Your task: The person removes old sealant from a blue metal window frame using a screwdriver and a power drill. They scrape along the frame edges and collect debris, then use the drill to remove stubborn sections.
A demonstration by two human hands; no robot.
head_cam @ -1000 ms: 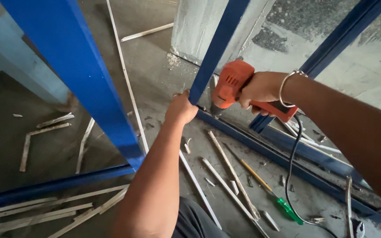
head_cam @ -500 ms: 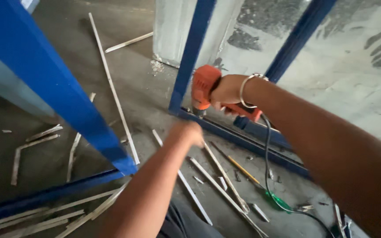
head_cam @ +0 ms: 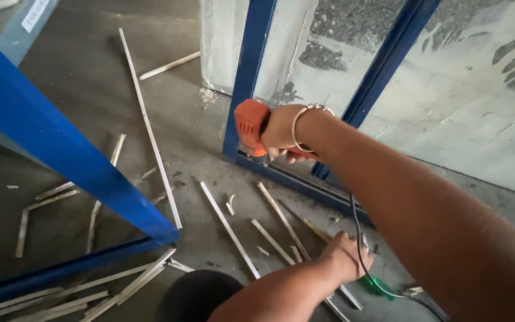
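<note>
Head view, the only one here: the right hand (head_cam: 284,134) is clenched around the grip of an orange power drill (head_cam: 251,125), nose aimed down into the corner where the blue upright meets the bottom rail of a blue metal frame (head_cam: 247,71). Holding it that close to the joint makes sense, since that corner looks like the spot being worked. A metal bangle (head_cam: 305,116) sits on that wrist, and the drill's black cord (head_cam: 356,238) droops down toward the near floor.

The left hand (head_cam: 344,256) is down low, near right, fingers curled onto the floor among the loose pale strips (head_cam: 227,223), right by a green-handled screwdriver (head_cam: 377,285). Can't tell if it's actually pinching anything, since the back of the hand hides the fingertips.

More strips lie scattered across the concrete floor (head_cam: 168,95), to the left and far, handy but out of the way. A second blue frame bar (head_cam: 61,149) slants across the left.
</note>
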